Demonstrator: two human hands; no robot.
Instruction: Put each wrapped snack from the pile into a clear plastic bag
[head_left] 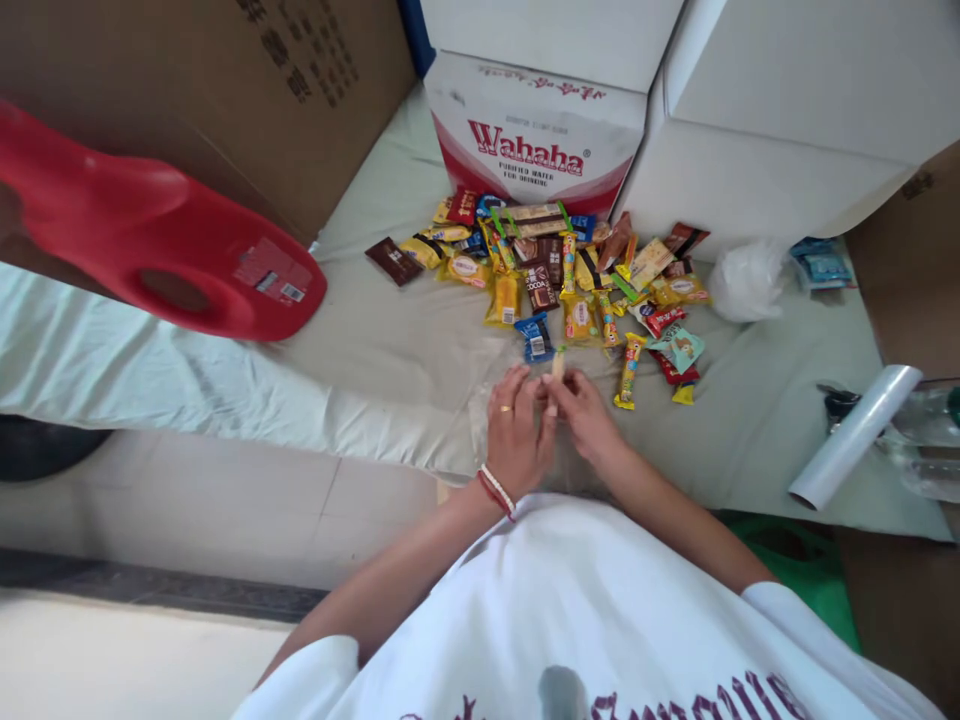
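My left hand (516, 430) and my right hand (583, 415) meet over the cloth-covered surface (390, 350), fingers pinched together on a small pale snack stick (556, 372) that pokes up between them. A clear plastic bag (487, 385) lies under and beside my left hand. Just beyond the hands spreads a pile of wrapped snacks (555, 270): yellow, brown, blue and red packets. The nearest ones are a blue packet (536, 338) and a yellow bar (630, 370).
A Wahaha water carton (536, 135) and white boxes (780, 120) stand behind the snacks. A red plastic stool (150, 235) lies at left against a brown carton (225, 90). A crumpled white bag (746, 282) and a roll of clear film (855, 435) lie at right.
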